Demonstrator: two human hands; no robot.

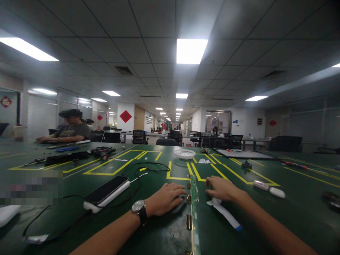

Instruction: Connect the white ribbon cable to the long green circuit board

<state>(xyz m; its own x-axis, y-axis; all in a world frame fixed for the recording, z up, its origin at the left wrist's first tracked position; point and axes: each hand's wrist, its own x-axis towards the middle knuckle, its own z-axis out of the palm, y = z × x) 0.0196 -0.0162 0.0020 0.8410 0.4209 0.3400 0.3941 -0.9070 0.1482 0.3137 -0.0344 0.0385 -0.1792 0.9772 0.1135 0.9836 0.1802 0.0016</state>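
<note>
A long narrow green circuit board strip [194, 202] with brass-coloured connectors lies on the green table [265, 219], running away from me. My left hand [166, 199], a watch on its wrist, rests flat with curled fingers just left of the strip, fingertips touching its edge. My right hand [221, 188] lies palm down just right of the strip, over one end of a white flat ribbon cable [225, 213] with a blue tip. Neither hand grips anything.
A phone on a white power bank [106, 193] with black cables lies at left. A white mesh bowl [184, 153] and yellow tape outlines sit farther back. A white tool [268, 188] lies at right. A seated person [70, 129] works at far left, near screwdrivers.
</note>
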